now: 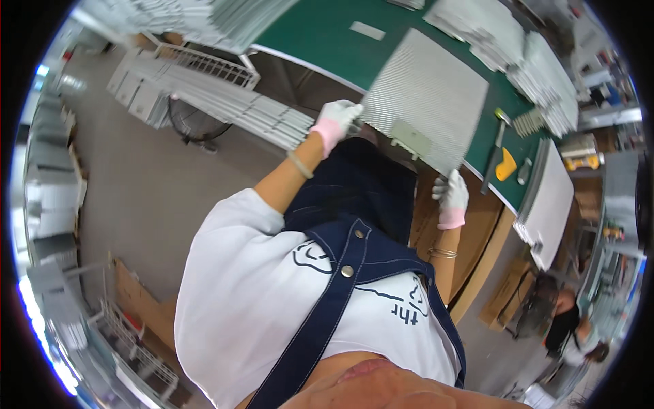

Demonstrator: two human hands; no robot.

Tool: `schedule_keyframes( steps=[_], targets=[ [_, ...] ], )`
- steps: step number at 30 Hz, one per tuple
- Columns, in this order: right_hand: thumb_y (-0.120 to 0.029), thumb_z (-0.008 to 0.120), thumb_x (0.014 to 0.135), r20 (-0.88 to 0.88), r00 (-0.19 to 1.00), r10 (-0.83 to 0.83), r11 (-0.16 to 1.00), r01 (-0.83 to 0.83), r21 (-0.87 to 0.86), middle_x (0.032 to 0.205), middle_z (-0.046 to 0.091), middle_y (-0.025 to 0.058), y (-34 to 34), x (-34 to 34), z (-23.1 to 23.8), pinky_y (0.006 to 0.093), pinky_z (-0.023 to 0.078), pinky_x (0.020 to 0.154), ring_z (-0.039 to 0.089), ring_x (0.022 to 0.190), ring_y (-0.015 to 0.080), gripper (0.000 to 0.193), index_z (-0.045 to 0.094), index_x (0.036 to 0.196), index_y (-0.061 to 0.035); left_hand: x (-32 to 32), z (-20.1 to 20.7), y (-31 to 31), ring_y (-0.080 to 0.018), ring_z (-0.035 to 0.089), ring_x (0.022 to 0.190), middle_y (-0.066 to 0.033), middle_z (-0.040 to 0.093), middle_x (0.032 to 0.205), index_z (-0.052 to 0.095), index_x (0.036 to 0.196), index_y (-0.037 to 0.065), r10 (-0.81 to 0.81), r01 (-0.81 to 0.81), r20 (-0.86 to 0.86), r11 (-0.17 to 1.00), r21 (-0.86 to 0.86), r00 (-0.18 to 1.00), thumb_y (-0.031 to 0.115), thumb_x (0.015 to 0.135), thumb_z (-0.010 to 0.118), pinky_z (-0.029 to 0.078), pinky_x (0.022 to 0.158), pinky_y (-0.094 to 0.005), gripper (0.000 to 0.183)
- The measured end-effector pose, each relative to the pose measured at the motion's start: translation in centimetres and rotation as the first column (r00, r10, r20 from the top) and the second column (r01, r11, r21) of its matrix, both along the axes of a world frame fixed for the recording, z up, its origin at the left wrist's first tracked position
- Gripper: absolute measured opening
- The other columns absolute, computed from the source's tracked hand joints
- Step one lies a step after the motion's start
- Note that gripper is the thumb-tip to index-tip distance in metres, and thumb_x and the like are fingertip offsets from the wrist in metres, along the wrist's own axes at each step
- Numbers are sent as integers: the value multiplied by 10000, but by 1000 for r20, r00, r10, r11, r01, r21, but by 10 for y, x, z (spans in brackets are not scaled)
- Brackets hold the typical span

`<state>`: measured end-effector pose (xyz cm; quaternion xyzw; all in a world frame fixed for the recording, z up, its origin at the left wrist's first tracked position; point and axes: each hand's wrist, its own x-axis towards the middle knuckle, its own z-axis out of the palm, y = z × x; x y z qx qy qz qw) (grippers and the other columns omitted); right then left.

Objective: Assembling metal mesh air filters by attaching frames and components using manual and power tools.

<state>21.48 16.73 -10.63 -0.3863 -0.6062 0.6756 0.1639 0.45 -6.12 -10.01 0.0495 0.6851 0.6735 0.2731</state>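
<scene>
A silver ribbed metal sheet (429,95) lies tilted over the green table top and juts past its near edge. My left hand (338,124), in a white glove with a pink cuff, is closed on the sheet's left corner. At the near right corner is my right hand (451,196), gloved the same way, with its fingers curled against the edge; the fingertips are partly hidden. A pale grey-green plate (411,138) with small cut-outs sits at the sheet's near edge, between both hands.
On the green table (320,34) are a hammer (497,143), a yellow scraper-like piece (505,165), a small flat plate (368,30) and stacked silver sheets (477,31). Long white profiles (231,99) lie at the left. Another person (572,330) is at the far right.
</scene>
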Motion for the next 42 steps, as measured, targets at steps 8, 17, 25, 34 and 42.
schedule_keyframes(
  steps=[8,17,25,34,42],
  targets=[
    [-449,492,895,406,909,95,964,-185,189,612,563,54,5,-1,62,231,355,403,459,446,90,448,547,999,-16,-48,30,-39,-208,640,699,-106,674,739,672,868,30,-248,14,-323,812,-584,913,476,857,514,489,671,-352,473],
    [-418,481,851,585,758,-289,456,-428,780,1122,544,183,66,-106,56,418,427,886,521,1039,336,503,517,1197,-56,-107,46,105,-345,545,1047,-173,557,1142,566,1145,85,-552,-242,-558,542,-805,620,361,822,522,443,901,-442,427],
    [-392,479,867,566,792,-229,396,-456,797,1075,555,165,88,-119,32,425,446,852,542,991,333,462,514,1239,-119,-139,12,121,-366,515,1100,-233,545,1174,583,1147,20,-533,-72,-565,684,-726,630,295,835,507,409,946,-378,423],
    [-296,497,864,95,987,-132,484,-19,875,927,576,191,96,-114,21,422,438,817,560,860,351,422,517,1267,-172,-139,17,115,-351,513,1093,-205,521,1188,563,1193,79,-490,-95,-568,697,-711,661,328,841,493,413,945,-403,437],
    [-319,443,898,562,762,-323,251,-503,827,984,583,141,89,-121,29,419,487,755,585,919,299,386,509,1206,-96,-121,28,120,-343,515,1090,-194,517,1176,531,1225,91,-545,-101,-537,635,-766,644,347,839,544,430,919,-412,464]
  ],
)
